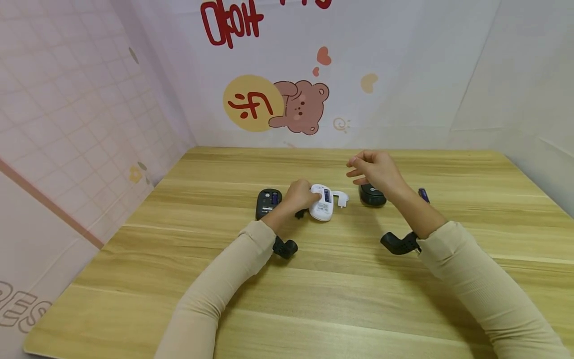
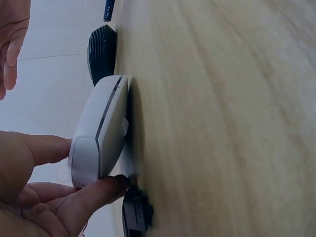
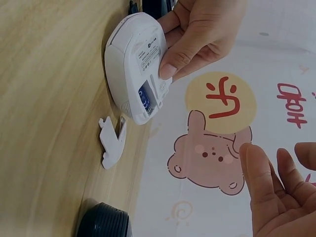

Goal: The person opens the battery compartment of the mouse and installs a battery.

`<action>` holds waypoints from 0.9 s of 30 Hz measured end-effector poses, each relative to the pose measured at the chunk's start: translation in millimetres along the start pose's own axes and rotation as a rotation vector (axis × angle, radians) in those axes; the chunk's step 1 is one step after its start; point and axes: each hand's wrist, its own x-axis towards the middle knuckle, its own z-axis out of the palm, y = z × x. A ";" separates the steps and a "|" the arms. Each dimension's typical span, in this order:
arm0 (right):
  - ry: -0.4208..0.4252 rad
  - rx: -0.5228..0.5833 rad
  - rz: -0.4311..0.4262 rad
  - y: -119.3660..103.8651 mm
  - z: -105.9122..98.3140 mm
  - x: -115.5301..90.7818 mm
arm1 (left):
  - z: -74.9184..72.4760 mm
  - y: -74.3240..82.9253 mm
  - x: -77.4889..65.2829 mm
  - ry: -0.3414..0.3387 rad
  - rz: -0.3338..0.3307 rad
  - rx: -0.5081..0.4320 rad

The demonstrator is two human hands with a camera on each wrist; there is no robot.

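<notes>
My left hand (image 1: pixel 299 195) pinches a white computer mouse (image 1: pixel 321 208), thumb on the upturned underside and fingers at its edge. The right wrist view shows the mouse tilted, its battery compartment uncovered with a blue battery (image 3: pixel 145 100) inside. A white battery cover (image 3: pixel 112 143) lies on the table beside the mouse. My right hand (image 1: pixel 380 168) is raised over the table, fingers loosely bent and holding nothing. In the head view it overlaps a dark round ridged object (image 1: pixel 372 196).
A black mouse (image 1: pixel 267 199) lies underside up to the left, a blue battery in its compartment. Another blue battery (image 1: pixel 423 195) lies on the wooden table (image 1: pixel 341 299) at the right. A printed white wall sheet (image 1: pixel 403 75) stands behind the table's far edge.
</notes>
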 end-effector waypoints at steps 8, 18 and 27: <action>-0.005 0.015 0.002 -1.9 1.3 -0.7 | -3.8 1.4 -1.3 0.005 0.004 0.055; -0.013 0.021 -0.004 -0.9 1.6 -0.3 | -5.8 1.7 -4.3 0.006 0.005 0.050; -0.016 0.019 0.004 -2.4 2.6 0.0 | -6.6 3.3 -3.7 0.013 -0.016 0.079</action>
